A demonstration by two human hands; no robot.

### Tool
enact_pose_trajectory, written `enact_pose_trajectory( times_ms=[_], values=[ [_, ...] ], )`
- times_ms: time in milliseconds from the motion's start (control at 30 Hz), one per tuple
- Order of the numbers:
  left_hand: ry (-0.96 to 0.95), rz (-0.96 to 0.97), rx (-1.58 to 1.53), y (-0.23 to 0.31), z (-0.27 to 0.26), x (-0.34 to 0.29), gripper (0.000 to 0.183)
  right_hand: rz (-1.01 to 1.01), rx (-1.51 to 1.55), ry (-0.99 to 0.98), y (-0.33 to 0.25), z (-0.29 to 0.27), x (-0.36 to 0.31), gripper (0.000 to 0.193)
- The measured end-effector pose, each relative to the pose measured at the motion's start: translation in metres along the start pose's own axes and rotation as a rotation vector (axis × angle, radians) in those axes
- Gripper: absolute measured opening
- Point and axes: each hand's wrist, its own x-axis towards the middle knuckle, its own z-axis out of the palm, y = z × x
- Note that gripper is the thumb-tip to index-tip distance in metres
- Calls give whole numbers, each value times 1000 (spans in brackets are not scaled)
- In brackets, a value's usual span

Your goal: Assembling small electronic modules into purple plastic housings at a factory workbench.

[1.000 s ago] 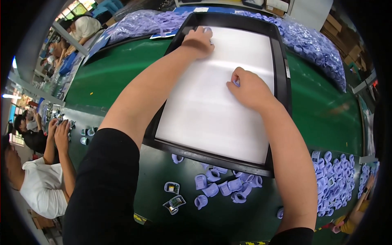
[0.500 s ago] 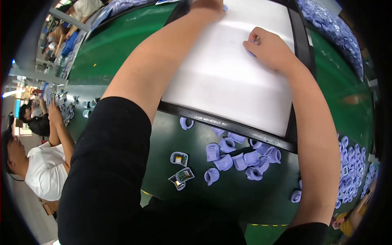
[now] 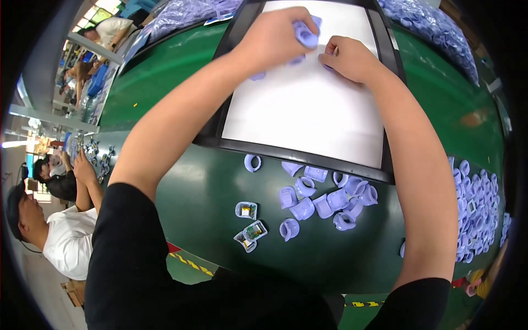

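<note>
My left hand (image 3: 272,37) is closed around light-purple plastic shells (image 3: 306,35) above the far part of a white panel (image 3: 302,115) in a black frame (image 3: 297,157). More purple pieces (image 3: 257,76) show just below that hand, partly covered by it. Close by on the right, my right hand (image 3: 353,58) is bent over the panel with thumb and fingers together. A bit of purple (image 3: 328,67) peeks out under its fingertips; most of that piece is hidden.
Loose purple shells (image 3: 302,209) lie on the green table (image 3: 220,181) nearer me, left of them several shells with circuit boards (image 3: 254,231). A pile of purple parts (image 3: 476,214) sits at right; bagged parts (image 3: 432,36) lie behind. A co-worker (image 3: 69,236) is at left.
My left hand has come back from the panel's far edge, now showing purple shells in its grasp. The right hand stays low over the panel, fingers still together. The whole view has shifted slightly.
</note>
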Motion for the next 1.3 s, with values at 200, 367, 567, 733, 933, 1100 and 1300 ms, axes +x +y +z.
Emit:
enact_pose_trajectory(
  times_ms=[200,367,567,733,933,1100,1300],
  values=[
    [59,719,7,82,25,-120,23,-151,-47,472,5,-16,-1,36],
    [-181,795,195,94,38,-168,13,-296,53,670,-56,-51,-39,28],
    [-127,723,203,85,53,-183,29,-312,415,557,-109,-34,-177,19],
    [-261,650,122,93,36,-190,38,-369,233,570,-102,3,-245,13],
    [-171,643,-59,91,18,-179,39,-377,181,561,-88,20,-263,19],
    [-140,555,-214,90,5,-155,35,-311,-3,354,-91,15,-272,27],
    [201,91,366,-24,-5,-64,70,-290,48,309,-96,10,-274,24]
  ],
)
